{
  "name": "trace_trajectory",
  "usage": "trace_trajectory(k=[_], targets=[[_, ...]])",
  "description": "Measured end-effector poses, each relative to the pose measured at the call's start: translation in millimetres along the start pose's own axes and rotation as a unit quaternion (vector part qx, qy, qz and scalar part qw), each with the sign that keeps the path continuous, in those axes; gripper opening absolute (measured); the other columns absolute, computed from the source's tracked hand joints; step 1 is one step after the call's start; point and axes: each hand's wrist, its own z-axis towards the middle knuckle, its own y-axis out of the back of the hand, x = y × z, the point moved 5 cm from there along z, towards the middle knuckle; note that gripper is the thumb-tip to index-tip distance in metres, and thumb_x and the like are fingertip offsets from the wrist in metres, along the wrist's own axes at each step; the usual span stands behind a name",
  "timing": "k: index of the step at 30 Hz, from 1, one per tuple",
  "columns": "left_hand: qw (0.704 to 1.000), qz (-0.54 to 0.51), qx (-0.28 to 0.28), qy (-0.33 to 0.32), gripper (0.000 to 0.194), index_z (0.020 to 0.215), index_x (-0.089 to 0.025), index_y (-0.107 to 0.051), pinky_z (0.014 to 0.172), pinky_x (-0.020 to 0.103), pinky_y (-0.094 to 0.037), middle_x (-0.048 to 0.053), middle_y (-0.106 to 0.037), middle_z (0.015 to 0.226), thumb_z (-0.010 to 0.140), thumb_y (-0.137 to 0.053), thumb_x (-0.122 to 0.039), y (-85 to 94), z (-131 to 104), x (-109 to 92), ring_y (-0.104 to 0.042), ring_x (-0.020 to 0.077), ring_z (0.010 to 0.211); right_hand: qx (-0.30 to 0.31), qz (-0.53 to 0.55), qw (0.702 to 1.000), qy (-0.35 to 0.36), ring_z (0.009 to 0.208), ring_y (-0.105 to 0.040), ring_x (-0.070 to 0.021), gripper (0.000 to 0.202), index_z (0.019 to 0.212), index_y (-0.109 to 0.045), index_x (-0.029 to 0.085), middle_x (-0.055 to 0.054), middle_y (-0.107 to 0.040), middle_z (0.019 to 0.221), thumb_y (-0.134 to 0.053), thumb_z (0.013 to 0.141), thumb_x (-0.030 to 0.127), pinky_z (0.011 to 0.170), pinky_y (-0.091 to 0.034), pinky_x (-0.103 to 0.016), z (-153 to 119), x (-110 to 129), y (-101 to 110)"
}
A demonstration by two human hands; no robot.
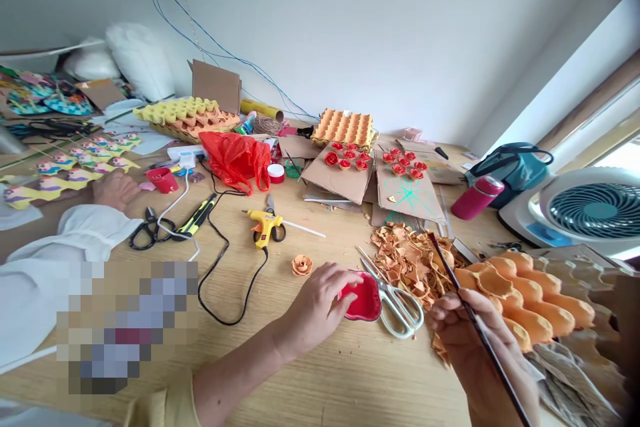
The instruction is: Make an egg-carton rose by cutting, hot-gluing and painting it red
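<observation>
My left hand (320,303) grips the left rim of a small wavy-edged dish (367,297), red inside with a dark rim. A long dark paintbrush (463,293) is held in my right hand (480,333), its reddish tip pointing up and away from me. Just right of the dish lie scissors (403,307) with pale handles. Behind them is a heap of torn orange egg-carton scraps (407,257). An unpainted orange carton rose (302,265) sits beyond my left hand. Orange egg-carton cups (530,293) stand beside my right hand.
Red roses stand on two cardboard pieces (337,180) (407,193). A yellow glue gun (265,225) trails a black cable. A red bag (237,157), pink bottle (477,197) and fan (580,210) are farther off. Another person's hand (117,190) rests at left.
</observation>
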Motion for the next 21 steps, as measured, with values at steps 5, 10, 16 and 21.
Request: trace_trajectory(k=[5, 10, 16, 21], targets=[[0.973, -0.221, 0.016, 0.065, 0.050, 0.069, -0.015, -0.065, 0.060, 0.027, -0.034, 0.000, -0.052, 0.061, 0.099, -0.048, -0.051, -14.4, -19.7, 16.1, -0.048, 0.0129, 0.060, 0.059, -0.018, 0.998, 0.032, 0.079, -0.072, -0.0232, 0.014, 0.096, -0.068, 0.026, -0.006, -0.074, 0.080, -0.069, 0.091, 0.039, 0.074, -0.061, -0.039, -14.7, -2.2, -42.1], [0.835, -0.528, 0.051, 0.144, 0.051, 0.085, -0.013, -0.071, 0.058, 0.023, -0.033, -0.003, -0.047, 0.061, 0.080, -0.071, -0.064, -31.7, -24.8, 13.5, -0.042, 0.0095, 0.057, 0.152, -0.092, 0.971, 0.160, 0.075, -0.071, -0.0170, 0.022, 0.111, -0.071, 0.026, -0.004, -0.075, 0.085, -0.051, 0.101, 0.021, 0.071, -0.060, -0.028, -39.5, 12.7, -100.6], [0.631, -0.746, 0.058, 0.203, 0.034, 0.077, -0.013, -0.073, 0.060, 0.022, -0.044, -0.002, -0.055, 0.063, 0.069, -0.089, -0.041, -40.1, -30.6, 10.0, -0.054, 0.0091, 0.059, 0.157, -0.175, 0.921, 0.311, 0.070, -0.067, -0.0140, 0.033, 0.122, -0.071, 0.024, -0.004, -0.067, 0.083, -0.055, 0.097, 0.009, 0.065, -0.057, -0.024, -55.8, 16.4, -127.1], [0.610, -0.756, 0.067, 0.229, 0.034, 0.072, -0.012, -0.071, 0.063, 0.018, -0.045, -0.001, -0.058, 0.070, 0.062, -0.094, -0.035, -45.8, -31.1, 1.0, -0.056, 0.0072, 0.064, 0.146, -0.242, 0.884, 0.373, 0.085, -0.068, -0.0190, 0.051, 0.138, -0.061, 0.019, -0.009, -0.068, 0.094, -0.056, 0.091, -0.002, 0.070, -0.059, -0.029, -61.1, 13.6, -121.0]])
